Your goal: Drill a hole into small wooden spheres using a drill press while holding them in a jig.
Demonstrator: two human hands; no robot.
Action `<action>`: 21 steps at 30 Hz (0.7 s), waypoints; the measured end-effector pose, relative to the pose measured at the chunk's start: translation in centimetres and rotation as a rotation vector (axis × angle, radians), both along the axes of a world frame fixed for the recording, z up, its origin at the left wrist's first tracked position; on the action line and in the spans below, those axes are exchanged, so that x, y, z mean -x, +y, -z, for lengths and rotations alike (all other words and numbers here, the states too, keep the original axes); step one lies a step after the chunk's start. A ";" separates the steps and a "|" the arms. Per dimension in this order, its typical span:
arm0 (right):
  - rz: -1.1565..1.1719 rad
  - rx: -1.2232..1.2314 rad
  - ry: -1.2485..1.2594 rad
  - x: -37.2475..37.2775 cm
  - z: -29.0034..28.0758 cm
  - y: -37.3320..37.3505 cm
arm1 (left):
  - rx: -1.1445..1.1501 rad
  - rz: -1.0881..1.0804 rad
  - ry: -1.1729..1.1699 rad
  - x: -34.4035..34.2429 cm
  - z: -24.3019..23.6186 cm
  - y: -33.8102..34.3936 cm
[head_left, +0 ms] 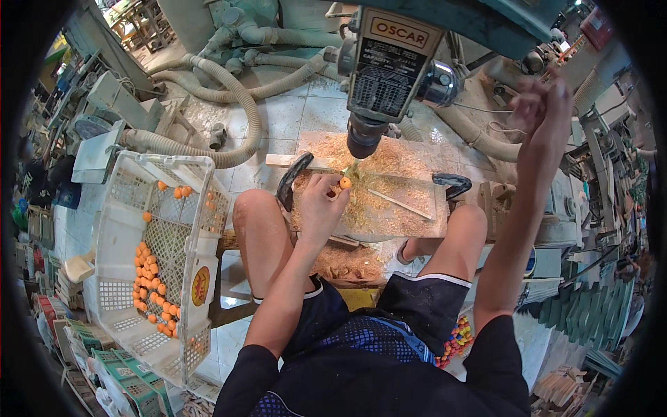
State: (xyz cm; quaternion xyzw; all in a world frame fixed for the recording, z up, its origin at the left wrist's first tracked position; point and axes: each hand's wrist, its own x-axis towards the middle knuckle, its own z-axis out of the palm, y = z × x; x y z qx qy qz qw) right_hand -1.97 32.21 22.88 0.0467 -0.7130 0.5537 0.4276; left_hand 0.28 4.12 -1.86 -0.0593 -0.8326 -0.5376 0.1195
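Observation:
My left hand (321,198) pinches a small orange ball (344,183) just below the black chuck (363,137) of the drill press (382,73), over a board (434,205) covered in wood shavings (372,156) and a loose stick (399,203). Two black curved pieces (451,183) flank the board. My right hand (538,104) is raised beside the drill head, blurred, its fingers bent; I cannot make out whether they grip anything. A white plastic crate (111,278) at the left holds several orange balls (147,267).
Ribbed hoses (246,125) and pipes lie on the tiled floor (316,111) behind. Machinery (577,201) crowds the right. Colourful small pieces (455,344) lie low by my right leg. Stacked green items (121,372) stand at lower left.

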 end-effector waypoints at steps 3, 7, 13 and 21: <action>0.034 -0.051 0.081 2.4 -4.7 -1.6 | -0.009 -0.013 -0.029 0.2 0.3 0.9; 0.140 -0.097 -0.113 4.1 -6.8 -2.4 | 0.005 -0.030 0.010 0.3 0.8 1.5; -0.215 -0.045 -0.088 9.5 -4.6 1.4 | -0.014 -0.050 0.041 0.2 1.2 1.9; 0.272 -1.213 0.472 13.4 -3.9 3.4 | 0.178 -0.183 0.120 0.6 1.8 2.9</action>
